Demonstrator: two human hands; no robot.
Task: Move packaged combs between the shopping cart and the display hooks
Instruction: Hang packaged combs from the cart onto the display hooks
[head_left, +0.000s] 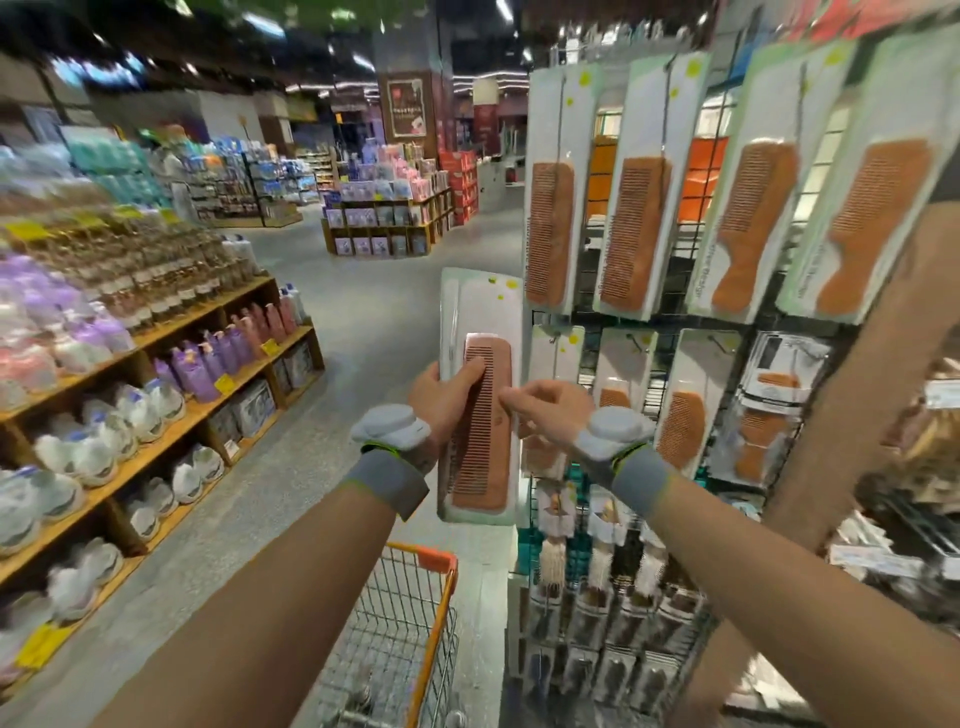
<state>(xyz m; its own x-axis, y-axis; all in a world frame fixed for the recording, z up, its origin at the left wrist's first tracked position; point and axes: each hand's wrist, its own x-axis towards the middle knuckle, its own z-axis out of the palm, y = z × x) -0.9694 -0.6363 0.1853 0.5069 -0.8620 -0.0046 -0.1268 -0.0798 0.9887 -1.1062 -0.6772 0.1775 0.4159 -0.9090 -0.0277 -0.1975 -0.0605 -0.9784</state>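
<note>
— What's closest?
— Two bare arms. The left forearm (270, 597) comes in from 7 o'clock and the right forearm (779, 587) from 5 o'clock, each with a grey band (387, 480) at the wrist.
— And the hands?
— They meet mid-frame. The left hand (441, 400) holds a comb pack (483, 441) upright by its left edge, fingers clamped on it and thumb laid across the comb's teeth.
— The right?
— The right hand (550, 415) is at the pack's 3 o'clock edge, with a fingertip on its front. I cannot tell whether its fingers pinch the pack or only touch it.
— Where is the pack?
— Held in the air. The cart (431, 564), orange-rimmed wire, is below at its 6 o'clock. The rack (587, 260) stands just beside, at its 3 o'clock.
— What hangs there?
— At 1 o'clock there is a row of four combs (636, 228) in similar packs, each on a hook (563, 104). Under them hangs a lower row, then brushes (597, 571) at 5 o'clock.
— And left?
— At 9 o'clock stand wooden shelves (156, 332) with purple bottles (208, 358), all blurred.
</note>
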